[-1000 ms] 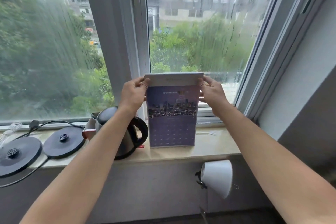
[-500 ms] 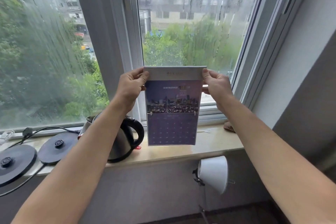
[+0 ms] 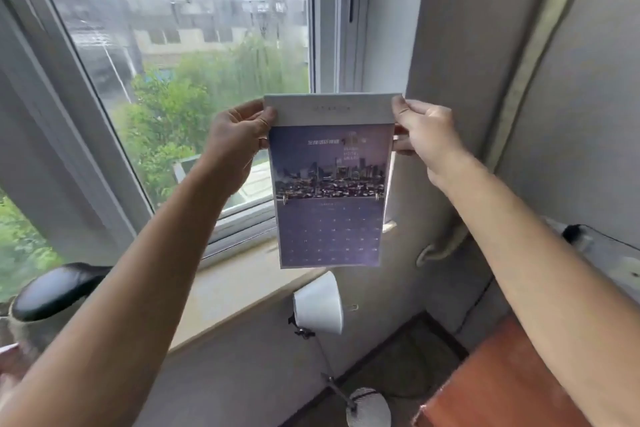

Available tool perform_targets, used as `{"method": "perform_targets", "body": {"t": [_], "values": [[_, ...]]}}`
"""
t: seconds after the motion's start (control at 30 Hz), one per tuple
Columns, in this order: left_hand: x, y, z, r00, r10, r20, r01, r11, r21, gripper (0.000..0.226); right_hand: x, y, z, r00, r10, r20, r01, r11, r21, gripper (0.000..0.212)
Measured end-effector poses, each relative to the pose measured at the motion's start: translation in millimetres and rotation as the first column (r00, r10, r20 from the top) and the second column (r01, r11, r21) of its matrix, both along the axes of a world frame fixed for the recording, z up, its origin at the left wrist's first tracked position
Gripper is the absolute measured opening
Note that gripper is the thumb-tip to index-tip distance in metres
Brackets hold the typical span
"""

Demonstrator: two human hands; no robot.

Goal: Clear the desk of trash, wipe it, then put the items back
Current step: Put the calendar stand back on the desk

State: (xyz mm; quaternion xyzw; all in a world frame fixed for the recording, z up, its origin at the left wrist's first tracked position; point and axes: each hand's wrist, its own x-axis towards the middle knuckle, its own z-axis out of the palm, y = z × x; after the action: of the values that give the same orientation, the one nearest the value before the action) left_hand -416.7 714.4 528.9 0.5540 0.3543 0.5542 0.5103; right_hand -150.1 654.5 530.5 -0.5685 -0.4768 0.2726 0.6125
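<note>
A purple calendar (image 3: 330, 204) with a grey top band and a city skyline picture hangs upright in the air in front of the window. My left hand (image 3: 239, 133) grips its top left corner and my right hand (image 3: 424, 130) grips its top right corner. The calendar's lower edge is clear of the stone windowsill (image 3: 235, 284) and lies above and a little right of it. A corner of the reddish wooden desk (image 3: 505, 378) shows at the lower right, under my right forearm.
A black-lidded kettle (image 3: 52, 291) stands on the sill at the far left, partly behind my left arm. A white desk lamp (image 3: 320, 305) on a thin arm hangs below the sill. The grey wall and a curtain edge (image 3: 446, 246) rise on the right.
Both hands have lifted the calendar off the windowsill and carried it up and to the right. The view has swung right, so the kettle bases have left the frame.
</note>
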Motion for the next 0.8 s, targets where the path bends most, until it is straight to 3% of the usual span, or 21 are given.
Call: {"method": "perform_targets", "body": {"t": [0.07,0.27,0.43,0.8], "values": [[32,-9,0,0.998,-0.066,0.0,0.066,0.998,0.005,0.024,29,-22,-3,0.995,-0.099,-0.002,0.099,0.995,0.023,0.03],[135,-44,-10,0.942,-0.33,-0.054,0.332,0.943,0.034,0.016,111,-117,-17,0.936,-0.351,-0.006,0.351,0.936,-0.037,0.02],[223,-85,-33,0.852,-0.512,-0.108,0.518,0.855,0.028,0.019,167,-206,-29,0.836,-0.549,-0.002,0.544,0.829,-0.129,0.039],[415,-234,-77,0.725,-0.661,-0.195,0.675,0.738,0.008,0.025,289,-398,-78,0.675,-0.733,-0.088,0.702,0.674,-0.229,0.046]]}}
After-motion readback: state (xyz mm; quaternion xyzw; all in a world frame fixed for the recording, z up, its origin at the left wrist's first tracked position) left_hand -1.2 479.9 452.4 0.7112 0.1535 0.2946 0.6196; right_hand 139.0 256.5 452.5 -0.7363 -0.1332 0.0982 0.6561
